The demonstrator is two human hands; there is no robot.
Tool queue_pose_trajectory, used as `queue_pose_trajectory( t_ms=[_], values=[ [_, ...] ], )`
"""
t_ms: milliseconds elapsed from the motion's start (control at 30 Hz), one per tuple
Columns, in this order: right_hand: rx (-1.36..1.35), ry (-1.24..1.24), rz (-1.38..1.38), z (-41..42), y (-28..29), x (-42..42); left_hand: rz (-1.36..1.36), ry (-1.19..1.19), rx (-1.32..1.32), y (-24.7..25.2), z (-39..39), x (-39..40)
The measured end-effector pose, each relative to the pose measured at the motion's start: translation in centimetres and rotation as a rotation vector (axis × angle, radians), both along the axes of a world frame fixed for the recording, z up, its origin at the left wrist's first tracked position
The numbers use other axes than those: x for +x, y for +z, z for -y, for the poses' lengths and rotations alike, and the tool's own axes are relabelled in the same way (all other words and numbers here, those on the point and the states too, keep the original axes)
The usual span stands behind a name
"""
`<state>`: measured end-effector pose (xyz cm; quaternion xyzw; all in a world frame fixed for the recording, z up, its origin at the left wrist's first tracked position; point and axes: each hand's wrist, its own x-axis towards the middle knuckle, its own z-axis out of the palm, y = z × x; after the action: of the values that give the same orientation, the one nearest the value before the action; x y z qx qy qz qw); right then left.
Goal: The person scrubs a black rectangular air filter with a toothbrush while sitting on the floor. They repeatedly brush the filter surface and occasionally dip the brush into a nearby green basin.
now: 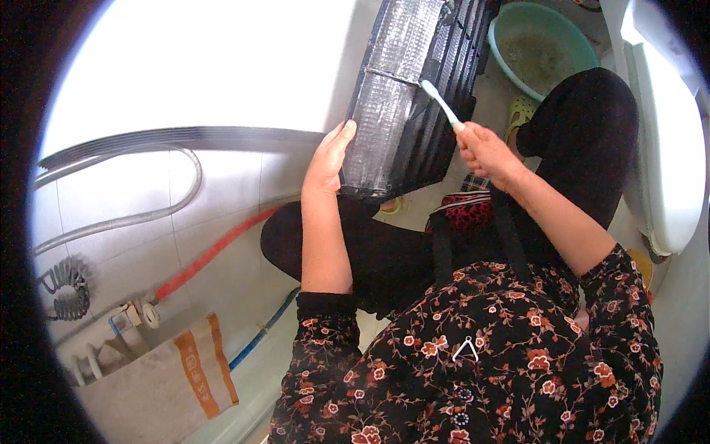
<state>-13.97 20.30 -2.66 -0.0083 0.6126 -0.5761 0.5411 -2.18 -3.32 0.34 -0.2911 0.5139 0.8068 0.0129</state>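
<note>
My left hand (328, 158) holds the left edge of a long, black ribbed plastic panel (380, 127) that stands tilted in front of me. Its left face is shiny, looks wet and has a fine grid texture; a seam crosses it. Long dark slats run along its right side, and its top end leaves the picture. In my right hand (487, 150) is a pale blue and white toothbrush (441, 102), gripped by the handle. The brush head lies at the right end of the seam, against the panel or just above it.
Beyond my right knee sits a turquoise plastic basin (518, 86) with murky contents. A white toilet (660, 150) stands at right. Along the left tiled wall are a grey hose (194, 183), a red hose (222, 244), a valve (130, 316) and a beige bag (150, 383) bearing writing.
</note>
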Motion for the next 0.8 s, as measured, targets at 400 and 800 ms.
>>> queue_pose_trajectory(
  t_ms=[400, 800],
  values=[
    [0.150, 0.191, -0.212, 1.0, 1.9, -3.0, 0.029, 0.021, -0.056, 0.3, -0.5, -0.4],
    [-0.017, 0.197, 0.199, 0.0, 1.3, -4.6, 0.047, 0.030, -0.047, 0.1, -0.6, -0.2]
  ],
)
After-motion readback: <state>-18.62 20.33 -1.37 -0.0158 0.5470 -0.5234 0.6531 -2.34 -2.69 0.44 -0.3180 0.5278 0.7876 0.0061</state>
